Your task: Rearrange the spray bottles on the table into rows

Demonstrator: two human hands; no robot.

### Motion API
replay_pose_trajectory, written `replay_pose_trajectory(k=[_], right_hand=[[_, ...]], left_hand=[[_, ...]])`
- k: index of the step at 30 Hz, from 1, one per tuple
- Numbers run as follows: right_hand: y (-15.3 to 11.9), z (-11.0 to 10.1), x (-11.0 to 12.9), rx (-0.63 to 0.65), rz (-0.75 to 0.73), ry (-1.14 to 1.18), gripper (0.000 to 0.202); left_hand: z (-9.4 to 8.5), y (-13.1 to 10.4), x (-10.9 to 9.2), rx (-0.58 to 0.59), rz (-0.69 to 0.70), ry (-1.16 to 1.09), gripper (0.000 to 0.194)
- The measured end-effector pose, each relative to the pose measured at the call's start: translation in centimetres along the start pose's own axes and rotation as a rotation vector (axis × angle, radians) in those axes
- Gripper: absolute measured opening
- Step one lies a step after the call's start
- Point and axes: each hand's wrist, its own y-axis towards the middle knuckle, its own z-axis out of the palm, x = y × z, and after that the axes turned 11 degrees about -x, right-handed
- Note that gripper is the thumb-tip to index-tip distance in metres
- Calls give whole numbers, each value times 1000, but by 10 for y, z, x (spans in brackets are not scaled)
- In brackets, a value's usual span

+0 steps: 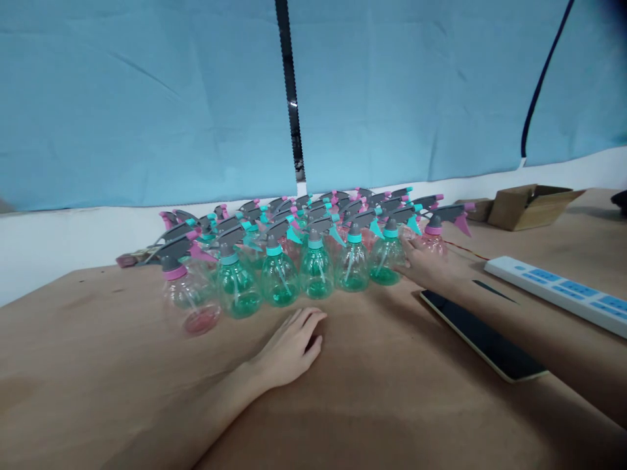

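Several clear spray bottles stand upright in packed rows on the wooden table (372,411). In the front row are green-tinted bottles with teal collars, among them one (317,271) near the middle. A pink-collared bottle (191,300) stands at the left end, and another pink one (434,240) at the right. My left hand (291,346) rests on the table before the front row, fingers apart, holding nothing. Beside the rightmost green bottle (386,261) is my right hand (418,261), its fingertips at that bottle's side; whether they grip it is unclear.
A dark phone-like slab (482,336) lies under my right forearm. A white power strip (563,290) is to its right. An open cardboard box (529,207) sits at the back right. Blue cloth (147,98) hangs behind the table.
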Motion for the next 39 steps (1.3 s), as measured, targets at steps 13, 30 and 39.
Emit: replay_pose_trajectory(k=[13,30,39], right_hand=[[-96,-10,105,164,-429,458,44],[-85,-4,97,275,-524,668,50],[-86,-4,97,261,-531,663,49]], left_hand=[[1,0,0,127,3,115,48],[-1,-3,-2,155,-24,111,52],[1,-3,-2,166,-24,135,52]])
